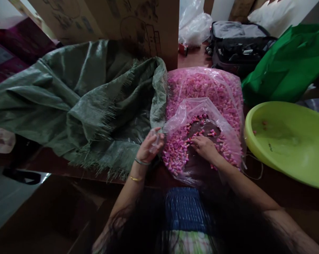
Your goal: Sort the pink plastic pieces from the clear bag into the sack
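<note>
My left hand (150,145) is raised beside the pile, its fingers curled round a small clear plastic container (154,141). My right hand (205,147) reaches over a dark bare patch (199,164) amid small pink pieces (175,155). Its fingers are drawn together, the tips on a small pink piece (190,139) at the edge of the heap. The pieces look like short pink plugs with a paler orange-brown end. Many more fill a clear plastic bag (204,84), whose open mouth lies around the bare patch.
A green woven sack (77,102) is spread out on the left, with a cardboard box (138,28) behind it. On the right stand a yellow-green basin (289,141) and a green bag (286,67). An open suitcase (239,46) lies farther back.
</note>
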The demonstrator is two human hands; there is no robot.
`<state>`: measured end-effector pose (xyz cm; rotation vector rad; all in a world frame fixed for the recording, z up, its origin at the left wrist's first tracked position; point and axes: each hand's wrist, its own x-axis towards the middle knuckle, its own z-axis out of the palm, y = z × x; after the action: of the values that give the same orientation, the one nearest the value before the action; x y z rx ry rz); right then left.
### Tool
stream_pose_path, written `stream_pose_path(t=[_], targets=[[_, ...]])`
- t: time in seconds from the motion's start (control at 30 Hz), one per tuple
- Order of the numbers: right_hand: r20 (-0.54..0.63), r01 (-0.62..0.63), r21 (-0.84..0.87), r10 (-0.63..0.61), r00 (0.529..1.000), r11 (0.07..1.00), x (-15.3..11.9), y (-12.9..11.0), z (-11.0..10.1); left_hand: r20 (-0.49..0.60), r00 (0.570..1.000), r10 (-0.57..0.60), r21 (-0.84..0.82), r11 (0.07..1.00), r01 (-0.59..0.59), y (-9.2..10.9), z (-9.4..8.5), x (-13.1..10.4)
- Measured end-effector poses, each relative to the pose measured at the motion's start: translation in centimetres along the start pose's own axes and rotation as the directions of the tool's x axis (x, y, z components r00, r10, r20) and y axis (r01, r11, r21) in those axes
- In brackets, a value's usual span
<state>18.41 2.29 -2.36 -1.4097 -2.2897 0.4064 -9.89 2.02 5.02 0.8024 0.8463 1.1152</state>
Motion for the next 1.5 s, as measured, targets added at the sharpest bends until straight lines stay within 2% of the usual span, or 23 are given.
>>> stream_pose_path(t=[0.1,0.17,0.23,0.33,0.4,0.5,0.57,0.63,0.77,0.9,0.97,1.03,1.13,1.23,1.4,1.5], targets=[[-0.042,-0.068,-0.014,0.067,0.997,0.998,-0.2,-0.7,1.6,0.141,0.984,-0.109,-0.045,0.992,0.116,-3.2,3.3,0.0],[-0.076,-0.129,0.119,0.139,0.987,0.985,-0.2,-0.6,1.5,0.204,0.967,-0.151,-0.081,0.982,0.170,-5.1,4.3,0.3],[-0.091,-0.197,0.343,0.242,0.966,0.918,-0.3,-0.4,0.6,0.246,0.957,-0.156,-0.102,0.977,0.186,-6.4,4.6,0.7],[-0.040,-0.252,0.654,0.364,0.930,0.713,-0.7,-0.6,-1.6,0.281,0.947,-0.155,-0.115,0.974,0.193,-7.2,4.4,1.2],[0.016,-0.248,0.766,0.369,0.929,0.593,-1.1,-1.4,-3.0,0.278,0.943,-0.182,-0.126,0.966,0.224,-7.4,4.4,1.4],[0.050,-0.224,0.842,0.344,0.938,0.490,-1.5,-3.1,-4.2,0.260,0.932,-0.252,-0.133,0.947,0.293,-7.5,4.9,1.5],[0.027,-0.196,0.864,0.345,0.938,0.465,-1.4,-4.2,-4.4,0.252,0.929,-0.271,-0.118,0.944,0.308,-7.6,5.5,1.5],[-0.019,-0.161,0.834,0.320,0.947,0.527,-1.2,-5.0,-4.1,0.264,0.932,-0.250,-0.107,0.952,0.286,-7.6,6.1,1.4],[-0.076,-0.102,0.654,0.200,0.977,0.750,-1.0,-6.0,-2.8,0.268,0.945,-0.187,-0.097,0.971,0.219,-7.7,6.6,1.2],[-0.244,-0.038,0.518,0.191,0.951,0.854,-1.9,-6.2,-1.4,0.234,0.949,-0.211,-0.092,0.967,0.238,-8.1,6.5,1.0],[-0.268,0.010,0.483,0.137,0.953,0.876,-2.4,-6.2,-1.0,0.220,0.958,-0.184,-0.104,0.972,0.211,-8.3,6.4,1.1],[-0.252,0.008,0.501,0.136,0.958,0.866,-2.6,-6.1,-0.9,0.226,0.959,-0.171,-0.095,0.976,0.196,-8.5,6.5,1.2],[-0.260,-0.007,0.528,0.169,0.950,0.849,-2.6,-5.7,-1.6,0.273,0.941,-0.199,-0.055,0.974,0.221,-8.3,6.8,1.4],[-0.293,0.003,0.484,0.159,0.943,0.875,-2.6,-5.7,-2.5,0.297,0.932,-0.207,-0.025,0.974,0.225,-7.6,6.9,1.2],[-0.303,-0.006,0.428,0.149,0.941,0.904,-2.6,-5.7,-2.9,0.228,0.958,-0.173,-0.030,0.982,0.185,-7.9,7.1,0.9],[-0.231,0.008,0.424,0.100,0.968,0.906,-2.4,-4.8,-3.2,0.194,0.970,-0.145,0.007,0.989,0.147,-8.5,7.4,1.1]])
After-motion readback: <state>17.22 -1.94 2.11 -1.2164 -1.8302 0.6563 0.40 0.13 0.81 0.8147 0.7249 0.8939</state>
